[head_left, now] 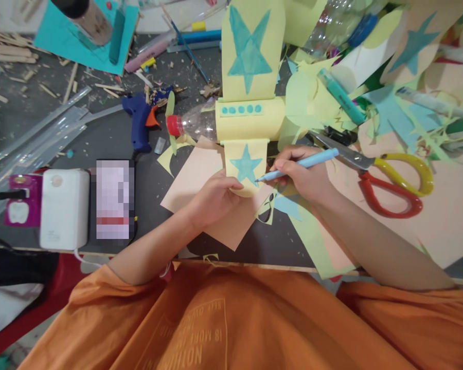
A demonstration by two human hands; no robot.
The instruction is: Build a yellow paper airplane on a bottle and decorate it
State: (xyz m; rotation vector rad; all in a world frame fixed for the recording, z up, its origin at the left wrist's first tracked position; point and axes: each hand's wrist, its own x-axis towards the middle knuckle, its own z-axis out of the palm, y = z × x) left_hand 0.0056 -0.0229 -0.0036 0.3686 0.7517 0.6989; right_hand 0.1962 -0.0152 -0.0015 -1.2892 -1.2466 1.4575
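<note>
A model airplane made from a plastic bottle (200,123) wrapped in yellow paper lies across the table, its red cap (174,125) and green propeller pointing left. Blue stars mark both paper wings. My left hand (218,198) grips the edge of the near wing (235,152), thumb on top and fingers beneath. In my right hand (295,169) is a light blue marker (312,160), its tip at the lower right point of the near wing's star (247,163). Under the wing lies a sheet of pale pink paper (231,231).
Scissors (360,162) with red and yellow handles lie to the right among paper scraps and a teal marker (341,95). Leftward are a blue glue gun (139,121), clear glue sticks (57,139), a phone (113,200) and a white power bank (65,210). Wood sticks (10,54) litter the far left.
</note>
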